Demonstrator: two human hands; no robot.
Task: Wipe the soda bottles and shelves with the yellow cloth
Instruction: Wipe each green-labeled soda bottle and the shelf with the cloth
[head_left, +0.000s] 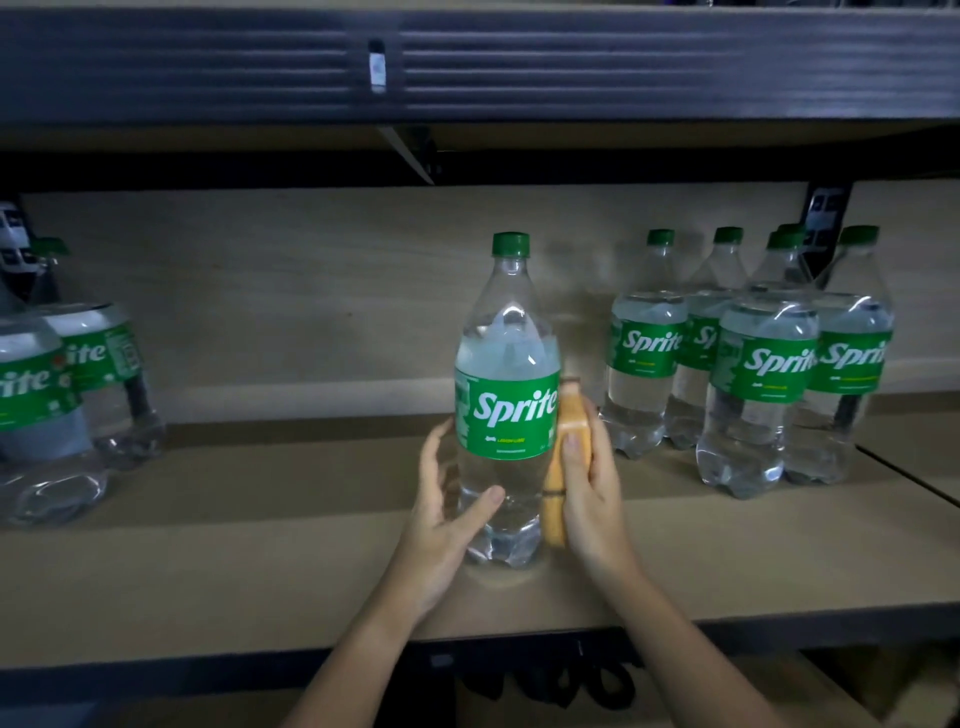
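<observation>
A clear Sprite bottle (506, 395) with a green cap and label stands upright in the middle of the wooden shelf (260, 561). My left hand (441, 519) grips its lower part from the left, thumb across the front. My right hand (587, 488) holds a folded yellow cloth (563, 447) and presses it against the bottle's right side, level with the label and the clear part below.
Several Sprite bottles (753, 364) stand grouped on the shelf at the right. Two more bottles (67, 395) are at the left edge. A dark metal shelf beam (623, 62) runs overhead. Another dark beam (208, 670) fronts the shelf below my arms.
</observation>
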